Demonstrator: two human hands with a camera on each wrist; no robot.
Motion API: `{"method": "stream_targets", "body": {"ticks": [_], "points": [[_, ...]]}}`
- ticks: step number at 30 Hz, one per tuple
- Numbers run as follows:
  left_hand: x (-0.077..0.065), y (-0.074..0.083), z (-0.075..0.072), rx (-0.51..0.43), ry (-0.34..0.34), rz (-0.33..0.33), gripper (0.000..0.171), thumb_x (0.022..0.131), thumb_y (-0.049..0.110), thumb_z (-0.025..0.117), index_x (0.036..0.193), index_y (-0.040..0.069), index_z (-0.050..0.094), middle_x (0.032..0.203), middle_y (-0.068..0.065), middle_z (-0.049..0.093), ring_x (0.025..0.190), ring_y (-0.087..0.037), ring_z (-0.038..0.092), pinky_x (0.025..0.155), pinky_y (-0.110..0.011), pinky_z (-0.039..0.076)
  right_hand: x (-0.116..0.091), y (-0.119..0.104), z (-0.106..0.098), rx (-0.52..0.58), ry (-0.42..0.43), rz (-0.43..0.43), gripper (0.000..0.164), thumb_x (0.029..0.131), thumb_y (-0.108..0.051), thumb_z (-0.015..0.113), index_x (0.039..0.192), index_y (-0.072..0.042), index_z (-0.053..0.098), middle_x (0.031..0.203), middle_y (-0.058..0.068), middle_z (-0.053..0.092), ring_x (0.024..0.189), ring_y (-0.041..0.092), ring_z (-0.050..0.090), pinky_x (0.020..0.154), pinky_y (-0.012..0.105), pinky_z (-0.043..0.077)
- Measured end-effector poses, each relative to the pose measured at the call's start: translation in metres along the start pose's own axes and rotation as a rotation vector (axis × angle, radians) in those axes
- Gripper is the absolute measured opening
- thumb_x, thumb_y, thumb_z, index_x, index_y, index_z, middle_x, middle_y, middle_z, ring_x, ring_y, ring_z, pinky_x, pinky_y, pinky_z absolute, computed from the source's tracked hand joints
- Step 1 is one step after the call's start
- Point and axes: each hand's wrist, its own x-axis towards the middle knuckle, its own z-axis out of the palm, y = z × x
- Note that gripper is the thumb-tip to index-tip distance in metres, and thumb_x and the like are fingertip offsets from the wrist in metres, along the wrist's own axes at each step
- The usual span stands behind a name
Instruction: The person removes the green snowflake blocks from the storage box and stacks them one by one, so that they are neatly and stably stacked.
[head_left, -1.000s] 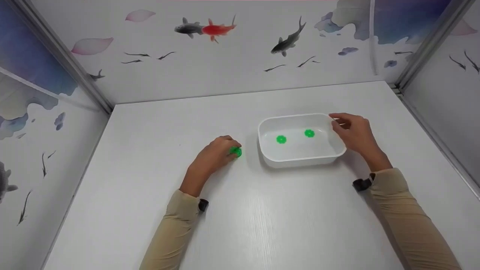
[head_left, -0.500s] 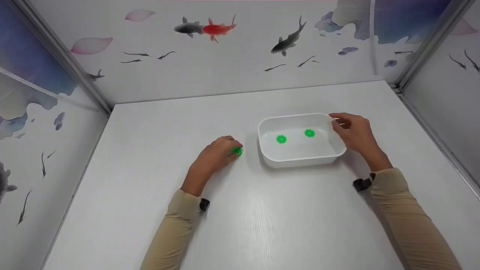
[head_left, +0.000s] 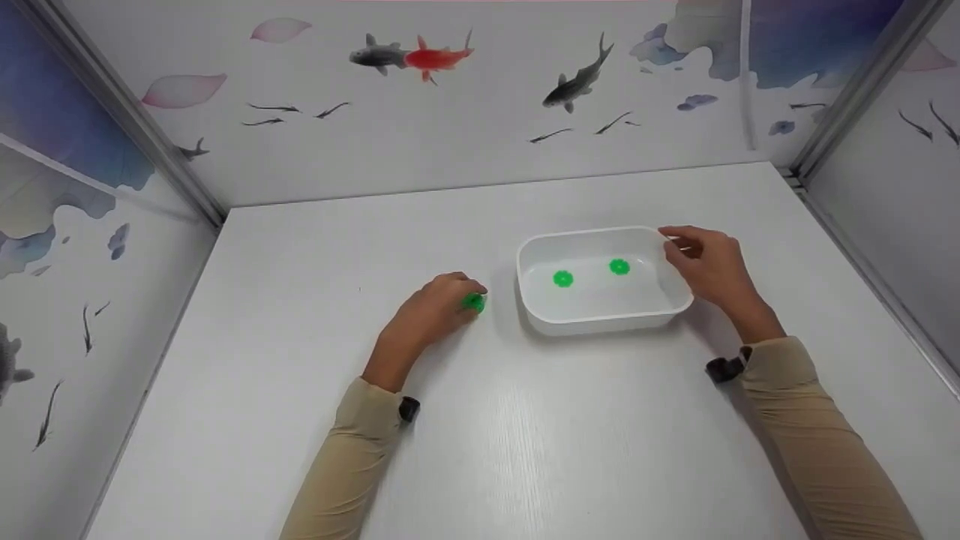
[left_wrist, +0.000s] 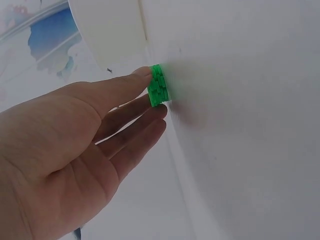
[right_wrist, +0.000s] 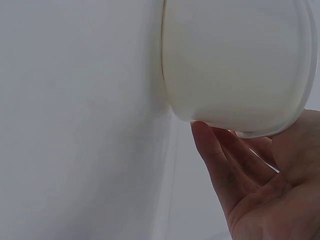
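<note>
My left hand (head_left: 435,306) pinches a small green stack of scalloped, flower-shaped plastic discs (head_left: 474,302) between thumb and fingertips, left of a white container. Seen edge-on in the left wrist view, the stack (left_wrist: 158,86) has notched sides and is low at the white tabletop. The white rectangular container (head_left: 600,327) has rounded corners. Inside it, two green flower-shaped discs (head_left: 562,279) (head_left: 619,267) lie apart on the bottom. My right hand (head_left: 712,266) grips the container's right end at the rim; in the right wrist view its fingers (right_wrist: 215,160) are against the outer wall.
A white table (head_left: 480,450) lies under everything. Behind it rises a white panel (head_left: 480,142) printed with fish and petals. Similar panels stand at the left (head_left: 142,300) and right (head_left: 885,180), joined by metal corner posts.
My left hand has shifted very slightly to the right with the green discs between its fingers. The right hand and the container have stayed in place.
</note>
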Motion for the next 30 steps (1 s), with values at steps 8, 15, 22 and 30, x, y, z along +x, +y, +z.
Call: {"method": "stream_targets", "body": {"ticks": [8, 15, 22, 30], "points": [[0.0, 0.0, -0.001, -0.042, -0.015, -0.008, 0.038, 0.097, 0.005, 0.08, 0.135, 0.006, 0.075, 0.133, -0.013, 0.073, 0.126, -0.028, 0.068, 0.111, -0.041, 0.058, -0.001, 0.0, 0.0, -0.01, -0.008, 0.011, 0.043, 0.111, -0.03, 0.061, 0.15, -0.012, 0.066, 0.136, 0.024, 0.072, 0.119, 0.039, 0.074, 0.085, 0.01, 0.052], [0.001, 0.0, -0.001, -0.06, -0.021, -0.01, 0.036, 0.098, 0.005, 0.079, 0.134, 0.006, 0.075, 0.129, -0.013, 0.074, 0.124, -0.028, 0.069, 0.11, -0.041, 0.058, 0.0, 0.0, 0.0, -0.014, 0.0, 0.008, 0.043, 0.111, -0.03, 0.061, 0.149, -0.012, 0.066, 0.136, 0.022, 0.073, 0.118, 0.038, 0.075, 0.084, 0.009, 0.051], [0.001, 0.003, -0.001, -0.024, -0.011, -0.049, 0.043, 0.099, 0.013, 0.08, 0.141, 0.009, 0.071, 0.138, -0.012, 0.071, 0.131, -0.028, 0.068, 0.112, -0.044, 0.058, 0.0, -0.001, -0.001, 0.002, 0.012, -0.006, 0.042, 0.11, -0.03, 0.062, 0.147, -0.012, 0.068, 0.133, 0.025, 0.074, 0.115, 0.041, 0.075, 0.078, 0.002, 0.045], [0.003, 0.011, -0.001, 0.079, 0.089, -0.016, 0.06, 0.105, 0.035, 0.074, 0.157, 0.012, 0.055, 0.153, -0.012, 0.062, 0.147, -0.029, 0.057, 0.118, -0.046, 0.053, 0.0, -0.002, -0.001, -0.01, 0.003, 0.011, 0.041, 0.11, -0.029, 0.062, 0.147, -0.012, 0.068, 0.133, 0.024, 0.074, 0.115, 0.039, 0.074, 0.08, 0.004, 0.047]]}}
